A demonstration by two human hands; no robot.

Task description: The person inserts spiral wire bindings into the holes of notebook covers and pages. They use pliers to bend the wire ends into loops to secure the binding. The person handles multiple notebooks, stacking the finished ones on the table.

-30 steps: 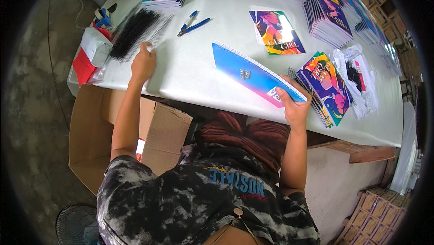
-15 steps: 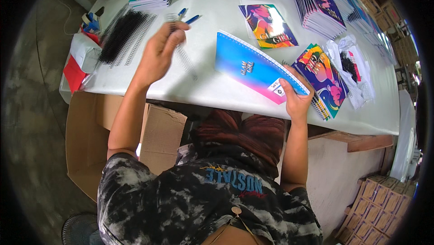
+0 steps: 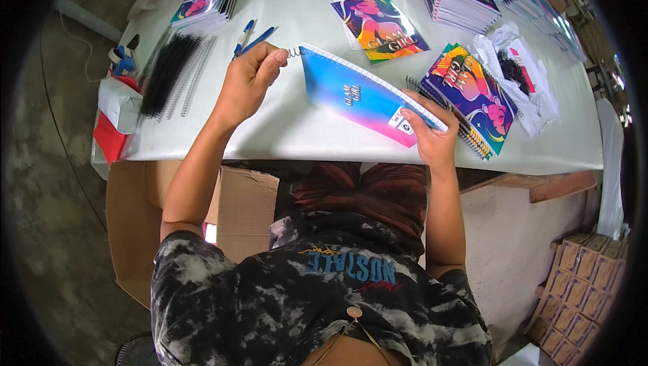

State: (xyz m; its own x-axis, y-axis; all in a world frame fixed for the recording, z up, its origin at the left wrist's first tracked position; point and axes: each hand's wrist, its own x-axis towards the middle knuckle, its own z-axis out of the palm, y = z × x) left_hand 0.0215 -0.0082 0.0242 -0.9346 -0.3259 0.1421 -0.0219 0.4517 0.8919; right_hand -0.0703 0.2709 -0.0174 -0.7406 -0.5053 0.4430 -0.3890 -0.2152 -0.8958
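Note:
My left hand (image 3: 250,84) is closed in a pinch on a dark spiral binding coil (image 3: 294,53). One end of the coil meets the upper left corner of a blue and pink notebook (image 3: 337,89); whether it passes through the holes I cannot tell. The rest of the coil is hidden by the hand. My right hand (image 3: 433,139) grips the notebook's lower right end, thumb on top, and holds it tilted above the table. Its punched edge faces away from me. Close to the right hand lie spiral-bound notebooks (image 3: 466,89) with colourful covers.
Several dark coils (image 3: 169,75) lie in a bundle at left, with blue pens (image 3: 253,38) near them. Loose covers (image 3: 381,28) lie beyond the notebook. Notebook stacks (image 3: 459,1) line the back. At right sits crumpled white plastic (image 3: 540,99); a cardboard box (image 3: 246,211) stands below the table.
My left hand has moved right with the coil, bringing its end from dangling freely to the notebook's corner. The right hand keeps its hold on the notebook. The whole view has shifted slightly.

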